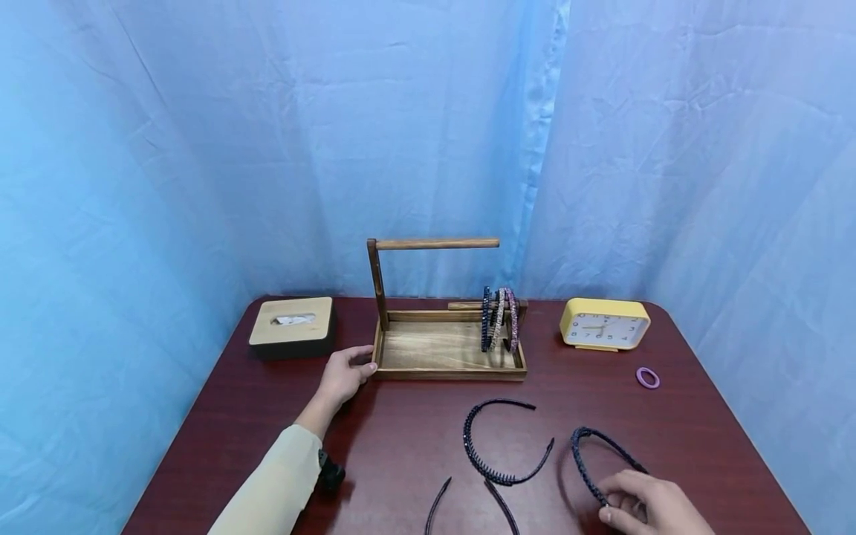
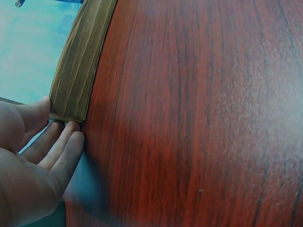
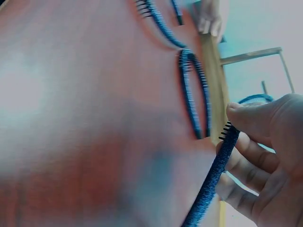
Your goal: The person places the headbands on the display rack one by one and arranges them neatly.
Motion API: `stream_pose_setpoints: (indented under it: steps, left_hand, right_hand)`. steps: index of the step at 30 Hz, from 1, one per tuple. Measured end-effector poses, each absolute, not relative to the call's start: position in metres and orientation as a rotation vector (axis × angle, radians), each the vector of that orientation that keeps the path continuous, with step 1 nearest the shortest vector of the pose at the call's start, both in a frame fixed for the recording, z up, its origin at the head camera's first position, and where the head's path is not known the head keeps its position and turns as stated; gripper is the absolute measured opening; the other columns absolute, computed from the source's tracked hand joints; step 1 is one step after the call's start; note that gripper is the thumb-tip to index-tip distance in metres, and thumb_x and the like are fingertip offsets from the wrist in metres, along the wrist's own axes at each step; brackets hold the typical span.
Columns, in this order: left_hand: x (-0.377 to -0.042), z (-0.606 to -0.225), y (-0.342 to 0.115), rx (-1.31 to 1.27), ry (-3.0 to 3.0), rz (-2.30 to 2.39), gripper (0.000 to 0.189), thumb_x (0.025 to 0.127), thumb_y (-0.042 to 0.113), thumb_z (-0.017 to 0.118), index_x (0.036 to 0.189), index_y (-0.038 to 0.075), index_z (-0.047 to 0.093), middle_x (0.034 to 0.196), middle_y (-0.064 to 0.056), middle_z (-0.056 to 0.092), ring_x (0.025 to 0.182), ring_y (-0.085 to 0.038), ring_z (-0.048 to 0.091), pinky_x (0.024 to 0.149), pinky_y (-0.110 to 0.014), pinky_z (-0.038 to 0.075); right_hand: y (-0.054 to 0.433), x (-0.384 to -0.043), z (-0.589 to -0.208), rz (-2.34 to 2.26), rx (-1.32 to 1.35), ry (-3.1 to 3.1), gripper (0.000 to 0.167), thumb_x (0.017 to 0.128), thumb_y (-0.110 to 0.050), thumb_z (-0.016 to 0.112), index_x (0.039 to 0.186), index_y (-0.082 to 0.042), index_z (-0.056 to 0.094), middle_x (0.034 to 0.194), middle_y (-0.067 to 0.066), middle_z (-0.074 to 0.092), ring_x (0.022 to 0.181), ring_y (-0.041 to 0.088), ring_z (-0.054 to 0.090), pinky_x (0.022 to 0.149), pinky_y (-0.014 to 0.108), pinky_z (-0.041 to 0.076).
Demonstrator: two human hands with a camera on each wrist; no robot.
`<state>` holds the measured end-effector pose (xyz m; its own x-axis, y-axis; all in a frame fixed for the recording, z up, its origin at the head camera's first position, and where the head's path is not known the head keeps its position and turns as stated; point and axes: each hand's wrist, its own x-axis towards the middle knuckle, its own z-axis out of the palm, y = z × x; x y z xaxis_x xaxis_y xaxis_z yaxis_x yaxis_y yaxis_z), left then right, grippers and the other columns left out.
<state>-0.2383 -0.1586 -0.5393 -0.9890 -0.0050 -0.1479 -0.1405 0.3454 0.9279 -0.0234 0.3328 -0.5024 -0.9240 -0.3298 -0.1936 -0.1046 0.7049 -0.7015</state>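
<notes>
My left hand (image 1: 345,377) touches the left front corner of a wooden headband stand (image 1: 455,375), its fingers fairly straight. In the left wrist view the fingertips (image 2: 75,137) lie against the end of the stand's tray wall (image 2: 78,71). With thumb and fingers, my right hand (image 1: 652,501) pinches a dark glittery toothed headband (image 1: 583,468), raised over the table at the right front. Left of it lies a black toothed headband (image 1: 478,461) on the table. Another dark headband (image 1: 504,505) is cut off by the bottom edge of the head view.
Several headbands (image 1: 498,319) hang on the stand's low right bar; its high left bar (image 1: 435,244) is bare. A tissue box (image 1: 294,338) stands left of the stand. To the right are a yellow clock (image 1: 605,325) and a purple ring (image 1: 647,377). Curtains hang behind the table.
</notes>
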Motion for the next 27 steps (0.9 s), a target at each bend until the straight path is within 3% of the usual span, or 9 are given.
stream_pose_setpoints:
  steps: [8,13,17,22,27]
  left_hand:
    - [-0.237,-0.537,-0.159,-0.141,2.474,1.721,0.044,0.095,0.004,0.072,0.139,0.007,0.065,0.134,-0.02,0.066,0.09,-0.022,0.071,0.076,-0.034,0.06]
    - [-0.237,-0.536,-0.159,-0.153,2.468,1.72,0.044,0.095,0.005,0.072,0.139,0.008,0.065,0.136,-0.018,0.065,0.088,-0.025,0.071,0.076,-0.034,0.06]
    - [-0.237,-0.537,-0.158,-0.149,2.465,1.732,0.045,0.095,0.003,0.072,0.139,0.006,0.064,0.135,-0.02,0.065,0.093,-0.026,0.072,0.076,-0.035,0.061]
    - [-0.238,-0.537,-0.157,-0.147,2.454,1.735,0.046,0.095,0.003,0.072,0.141,0.005,0.063,0.139,-0.021,0.062,0.098,-0.029,0.073,0.078,-0.036,0.061]
    - [-0.237,-0.534,-0.158,-0.148,2.446,1.73,0.046,0.096,0.002,0.071,0.141,0.005,0.063,0.145,-0.022,0.057,0.101,-0.03,0.073,0.08,-0.037,0.062]
  right_hand:
    - [0.33,-0.028,-0.467,-1.145,0.027,2.785,0.029,0.093,-0.025,0.078,0.115,-0.007,0.073,0.086,-0.005,0.072,0.074,0.003,0.063,0.061,0.025,0.054]
    - [0.338,-0.038,-0.451,-1.241,0.227,2.806,0.04,0.097,-0.032,0.073,0.126,-0.005,0.07,0.093,-0.004,0.075,0.076,0.005,0.069,0.063,0.027,0.056]
    - [0.34,-0.047,-0.442,-1.315,0.261,2.85,0.047,0.098,-0.038,0.071,0.13,-0.004,0.067,0.097,-0.006,0.075,0.078,0.007,0.071,0.065,0.027,0.058]
    - [0.333,-0.062,-0.428,-1.523,0.238,2.864,0.044,0.097,-0.034,0.073,0.129,-0.004,0.067,0.097,-0.014,0.076,0.08,0.009,0.076,0.069,0.025,0.06]
    - [0.321,-0.082,-0.41,-1.82,0.103,2.791,0.037,0.096,-0.021,0.075,0.126,-0.001,0.068,0.1,-0.003,0.08,0.081,0.017,0.077,0.073,0.028,0.062]
